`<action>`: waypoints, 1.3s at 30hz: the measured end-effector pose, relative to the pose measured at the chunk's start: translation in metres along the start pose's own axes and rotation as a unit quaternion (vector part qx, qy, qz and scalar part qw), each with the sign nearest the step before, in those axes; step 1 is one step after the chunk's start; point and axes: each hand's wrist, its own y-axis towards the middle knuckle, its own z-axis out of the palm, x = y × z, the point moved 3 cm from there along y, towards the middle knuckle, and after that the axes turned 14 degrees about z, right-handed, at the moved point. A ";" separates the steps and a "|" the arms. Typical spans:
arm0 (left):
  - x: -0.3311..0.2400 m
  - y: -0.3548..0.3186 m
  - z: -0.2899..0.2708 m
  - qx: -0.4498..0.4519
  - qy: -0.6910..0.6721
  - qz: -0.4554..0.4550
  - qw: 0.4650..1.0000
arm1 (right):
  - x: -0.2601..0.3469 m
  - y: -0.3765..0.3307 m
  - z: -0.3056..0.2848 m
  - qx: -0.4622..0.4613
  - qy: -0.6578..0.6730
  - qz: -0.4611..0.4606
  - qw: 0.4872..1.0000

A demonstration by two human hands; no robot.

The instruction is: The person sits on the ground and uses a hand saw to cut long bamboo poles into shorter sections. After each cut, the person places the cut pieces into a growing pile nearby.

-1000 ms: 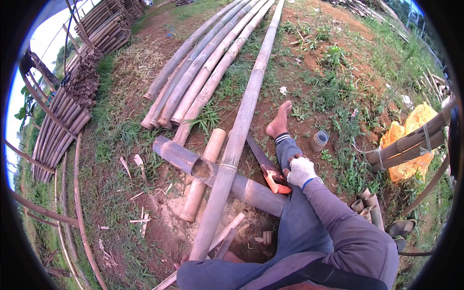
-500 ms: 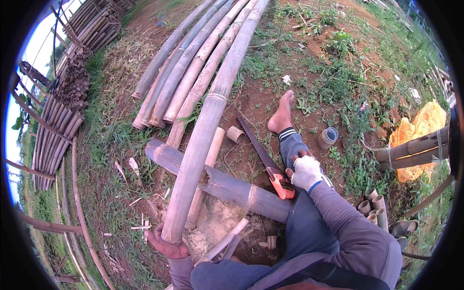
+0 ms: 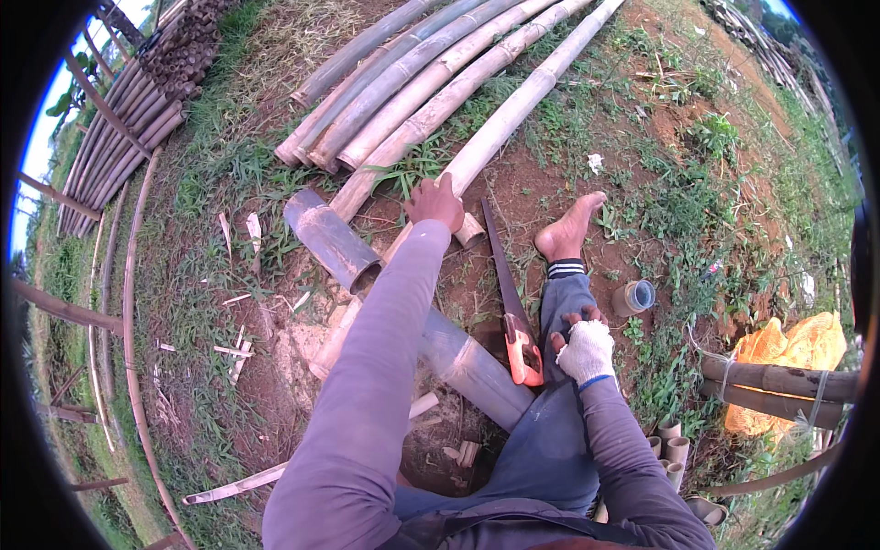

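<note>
Resting a bare left hand over the near end of a long bamboo pole, just to the right of a row of similar poles on the ground, with fingers laid across the top, but with no way to tell whether closed underneath. Risking a roll or a sideways swing, likely from steering so long and round a length by one end, with the far end out of view. Adding little help with the gloved right hand, set over the trouser leg, thumb apart from loosely bent fingers, nothing seen between. Inviting a nick from the saw, lying uncovered near the bare foot, handle beside the trouser leg, if kicked or dragged by the pole. Crowding the left hand with a short bamboo offcut, liable to roll or to pinch fingers against the pole. Passing a forearm over a thick bamboo length, set crosswise up to the trousers and possibly tipped by a bump, with the middle hidden. Leaving a small jar near the shin, easily toppled by a shifting leg.
</note>
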 end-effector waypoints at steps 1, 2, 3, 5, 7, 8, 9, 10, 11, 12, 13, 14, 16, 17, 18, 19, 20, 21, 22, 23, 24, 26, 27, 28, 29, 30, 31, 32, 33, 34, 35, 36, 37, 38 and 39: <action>0.003 0.000 0.005 -0.013 -0.011 0.026 1.000 | 0.001 0.001 0.002 -0.043 0.000 -0.018 0.999; 0.006 0.000 0.008 -0.025 -0.022 0.056 0.998 | 0.002 0.002 0.002 -0.047 -0.006 -0.019 0.999; 0.010 -0.002 0.010 -0.037 -0.032 0.084 0.995 | 0.003 0.002 0.000 -0.050 -0.012 -0.021 0.998; 0.016 -0.007 0.010 -0.109 -0.065 0.137 0.982 | -0.001 0.005 0.001 -0.061 -0.009 -0.025 0.998; 0.025 -0.011 0.005 -0.185 -0.084 0.176 0.963 | -0.006 0.007 0.005 -0.061 0.005 -0.033 0.998; 0.034 -0.011 0.000 -0.216 -0.111 0.193 0.951 | -0.006 0.007 0.005 -0.058 0.010 -0.032 0.998; 0.046 -0.009 -0.006 -0.246 -0.139 0.209 0.936 | -0.004 0.008 0.004 -0.062 0.017 -0.037 0.997; 0.057 -0.010 -0.011 -0.276 -0.165 0.226 0.920 | -0.002 0.008 0.003 -0.056 0.023 -0.037 0.997; 0.064 -0.010 -0.011 -0.285 -0.173 0.213 0.918 | -0.002 0.009 0.003 -0.061 0.025 -0.039 0.997; 0.077 -0.011 -0.010 -0.268 -0.167 0.186 0.930 | -0.004 0.009 0.004 -0.065 0.027 -0.042 0.997; 0.092 -0.014 -0.011 -0.250 -0.160 0.159 0.942 | -0.003 0.008 0.005 -0.058 0.030 -0.043 0.997; 0.106 -0.015 -0.013 -0.235 -0.156 0.133 0.950 | -0.004 0.009 0.003 -0.054 0.032 -0.044 0.997; 0.131 -0.014 -0.015 -0.158 -0.079 0.062 0.982 | -0.005 0.010 0.002 -0.054 0.032 -0.049 0.997; 0.141 -0.015 -0.016 -0.110 -0.012 0.042 0.993 | -0.006 0.011 0.003 -0.057 0.030 -0.053 0.997; 0.149 -0.014 -0.017 -0.061 0.055 0.022 0.996 | -0.007 0.011 0.004 -0.060 0.028 -0.056 0.996; 0.156 -0.008 -0.016 0.024 0.101 -0.003 0.995 | -0.007 0.011 0.003 -0.058 0.038 -0.058 0.996; 0.162 -0.003 -0.014 0.037 0.118 -0.003 0.992 | -0.008 0.011 0.003 -0.059 0.039 -0.063 0.996; 0.166 0.002 -0.011 0.050 0.134 -0.002 0.990 | -0.008 0.011 0.003 -0.059 0.041 -0.066 0.995; 0.171 0.009 -0.009 0.063 0.151 0.001 0.987 | -0.009 0.011 0.002 -0.060 0.042 -0.068 0.995; 0.182 0.019 -0.005 0.071 0.135 -0.022 0.988 | -0.009 0.012 0.000 -0.060 0.045 -0.076 0.994; 0.198 0.028 -0.001 0.079 0.121 -0.048 0.988 | -0.006 0.012 -0.002 -0.057 0.043 -0.081 0.994; 0.212 0.044 0.010 0.095 0.098 -0.096 0.986 | -0.004 0.012 -0.006 -0.051 0.036 -0.082 0.995; 0.211 0.053 0.015 0.103 0.090 -0.119 0.983 | -0.008 0.013 -0.005 -0.059 0.040 -0.090 0.993; 0.210 0.061 0.020 0.111 0.082 -0.143 0.980 | -0.010 0.016 -0.004 -0.055 0.042 -0.087 0.994; 0.209 0.067 0.023 0.110 0.091 -0.169 0.975 | -0.012 0.016 -0.005 -0.051 0.045 -0.085 0.994; 0.210 0.072 0.026 0.112 0.092 -0.188 0.971 | -0.014 0.017 -0.006 -0.047 0.048 -0.082 0.994; 0.210 0.077 0.029 0.113 0.093 -0.207 0.967 | -0.017 0.018 -0.006 -0.045 0.049 -0.076 0.995; 0.211 0.081 0.031 0.115 0.096 -0.228 0.962 | -0.019 0.019 -0.006 -0.041 0.052 -0.071 0.995; 0.220 0.082 0.035 0.094 0.096 -0.246 0.960 | -0.020 0.021 -0.006 -0.038 0.058 -0.071 0.995; 0.232 0.083 0.035 0.096 0.112 -0.242 0.959 | -0.019 0.022 -0.006 -0.036 0.061 -0.075 0.995; 0.257 0.080 0.033 0.095 0.131 -0.243 0.956 | -0.016 0.024 -0.007 -0.032 0.067 -0.086 0.994; 0.249 0.087 0.029 0.100 0.148 -0.230 0.957 | -0.019 0.025 -0.007 -0.032 0.071 -0.081 0.994; 0.242 0.083 0.027 0.102 0.142 -0.211 0.962 | -0.023 0.025 -0.007 -0.032 0.072 -0.074 0.994; 0.221 0.088 0.016 0.117 0.149 -0.197 0.962 | -0.025 0.026 -0.007 -0.035 0.077 -0.065 0.994; 0.207 0.083 0.010 0.135 0.157 -0.192 0.959 | -0.027 0.025 -0.006 -0.031 0.080 -0.062 0.994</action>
